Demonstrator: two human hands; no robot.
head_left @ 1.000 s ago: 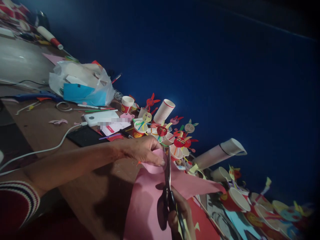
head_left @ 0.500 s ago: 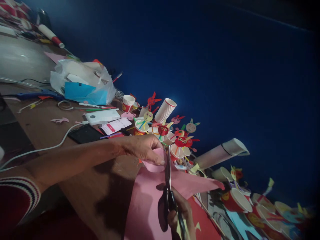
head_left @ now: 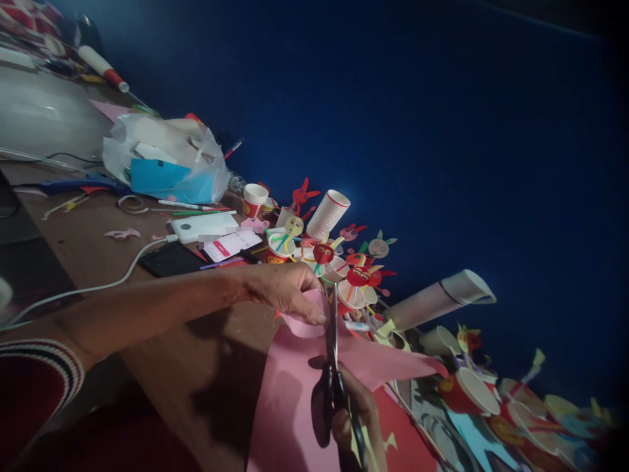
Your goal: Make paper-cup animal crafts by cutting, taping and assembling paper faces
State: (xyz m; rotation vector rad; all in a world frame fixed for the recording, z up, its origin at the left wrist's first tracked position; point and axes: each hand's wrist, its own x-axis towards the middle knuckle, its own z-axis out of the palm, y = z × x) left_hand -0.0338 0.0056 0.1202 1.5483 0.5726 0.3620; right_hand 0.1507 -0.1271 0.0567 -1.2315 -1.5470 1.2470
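Note:
My left hand (head_left: 292, 292) pinches a rounded piece of pink paper (head_left: 305, 326) between thumb and fingers. My right hand (head_left: 361, 410) is wrapped round the black handles of a pair of scissors (head_left: 333, 347), whose blades point away from me. The blades stand slightly apart at the right edge of the rounded piece, close to my left thumb. Below both hands lies a larger pink sheet (head_left: 287, 406), one corner reaching out to the right. Under it shows red paper (head_left: 410, 432) with small pale scraps on it.
Paper cups with face cut-outs (head_left: 324, 254) crowd the back of the table, beside a stack of white cups (head_left: 329, 214). A tumbler (head_left: 442, 300) leans at right, near more red cups (head_left: 469, 392). At left are a white power bank (head_left: 204, 226), a phone (head_left: 230, 245) and a plastic bag (head_left: 171, 164).
The view has shifted slightly, so most things sit a little further right. Both hands keep their holds, and the scissors stay at the edge of the pink piece.

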